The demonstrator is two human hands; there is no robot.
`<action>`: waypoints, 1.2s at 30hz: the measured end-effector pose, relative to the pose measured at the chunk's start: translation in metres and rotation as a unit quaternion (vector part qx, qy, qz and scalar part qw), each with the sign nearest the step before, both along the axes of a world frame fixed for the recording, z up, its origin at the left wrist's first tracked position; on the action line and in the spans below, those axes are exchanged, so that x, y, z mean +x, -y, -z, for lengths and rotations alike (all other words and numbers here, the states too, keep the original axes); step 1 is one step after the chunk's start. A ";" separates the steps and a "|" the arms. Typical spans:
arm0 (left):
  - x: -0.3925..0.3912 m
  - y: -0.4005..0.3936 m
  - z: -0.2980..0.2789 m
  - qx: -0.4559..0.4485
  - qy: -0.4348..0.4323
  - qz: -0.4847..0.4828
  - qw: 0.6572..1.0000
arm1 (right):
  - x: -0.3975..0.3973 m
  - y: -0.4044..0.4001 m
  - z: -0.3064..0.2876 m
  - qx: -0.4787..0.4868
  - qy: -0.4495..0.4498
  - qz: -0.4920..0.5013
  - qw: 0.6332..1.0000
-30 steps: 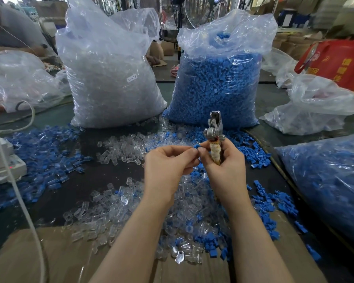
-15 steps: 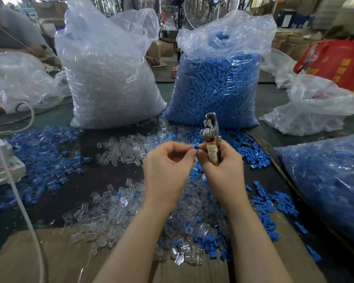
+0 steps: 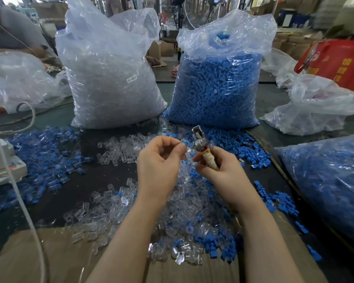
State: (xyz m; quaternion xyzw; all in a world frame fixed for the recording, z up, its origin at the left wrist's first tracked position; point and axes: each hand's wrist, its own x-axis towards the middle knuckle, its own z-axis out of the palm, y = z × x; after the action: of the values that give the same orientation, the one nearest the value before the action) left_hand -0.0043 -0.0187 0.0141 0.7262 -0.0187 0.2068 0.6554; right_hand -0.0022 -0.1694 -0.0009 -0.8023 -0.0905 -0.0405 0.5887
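My right hand (image 3: 219, 170) grips a small metal tool (image 3: 201, 141) by its tape-wrapped handle, the metal head pointing up. My left hand (image 3: 159, 158) pinches a small clear-and-blue plastic piece (image 3: 184, 142) between thumb and forefinger, just left of the tool head and apart from it. Below both hands lies a heap of loose clear plastic caps (image 3: 131, 201) mixed with blue plastic pieces (image 3: 213, 242) on the dark table.
A big bag of clear caps (image 3: 110, 78) and a big bag of blue pieces (image 3: 219, 84) stand behind. Another blue-filled bag (image 3: 331, 180) lies right. Blue pieces (image 3: 39, 156) are scattered left, near a white power strip (image 3: 2, 160) and cable (image 3: 18, 193). Cardboard (image 3: 49, 258) covers the near edge.
My hands were touching at the tool head. Now my left hand has drawn away to the left with the small piece pinched, and the tool has tilted slightly.
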 end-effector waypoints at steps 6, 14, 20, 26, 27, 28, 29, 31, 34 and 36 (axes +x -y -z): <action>-0.001 -0.001 0.000 -0.010 0.018 0.015 1.000 | -0.001 -0.001 -0.001 -0.039 -0.014 -0.024 0.999; -0.001 -0.006 -0.003 -0.017 0.029 0.051 0.998 | 0.000 0.001 0.002 -0.088 0.007 -0.033 0.996; -0.001 -0.007 -0.003 -0.013 0.034 0.055 0.998 | -0.001 0.000 0.002 -0.119 0.024 -0.017 0.992; -0.001 -0.006 -0.003 -0.014 0.031 0.053 0.998 | 0.000 -0.001 0.004 -0.145 0.033 0.000 0.989; -0.001 -0.006 -0.003 -0.013 0.029 0.053 0.998 | 0.000 -0.001 0.004 -0.148 0.035 0.003 0.988; 0.000 -0.006 -0.003 -0.014 0.028 0.054 0.998 | -0.001 -0.001 0.004 -0.150 0.038 0.006 0.988; -0.001 -0.006 -0.003 -0.015 0.027 0.055 0.998 | -0.001 -0.001 0.004 -0.150 0.040 0.007 0.988; 0.000 -0.006 -0.003 -0.021 0.025 0.056 0.998 | 0.000 -0.001 0.004 -0.151 0.039 0.005 0.988; 0.000 -0.006 -0.003 -0.030 0.019 0.050 0.998 | 0.000 -0.002 0.006 -0.141 0.026 0.002 0.990; 0.001 -0.008 -0.005 -0.032 0.016 0.046 0.998 | 0.001 -0.003 0.008 -0.122 0.025 0.001 0.992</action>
State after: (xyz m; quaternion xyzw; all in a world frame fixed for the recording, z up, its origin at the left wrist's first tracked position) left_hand -0.0033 -0.0107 0.0196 0.6998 -0.0555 0.1885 0.6868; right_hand -0.0014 -0.1667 -0.0089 -0.8670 -0.1086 -0.0498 0.4837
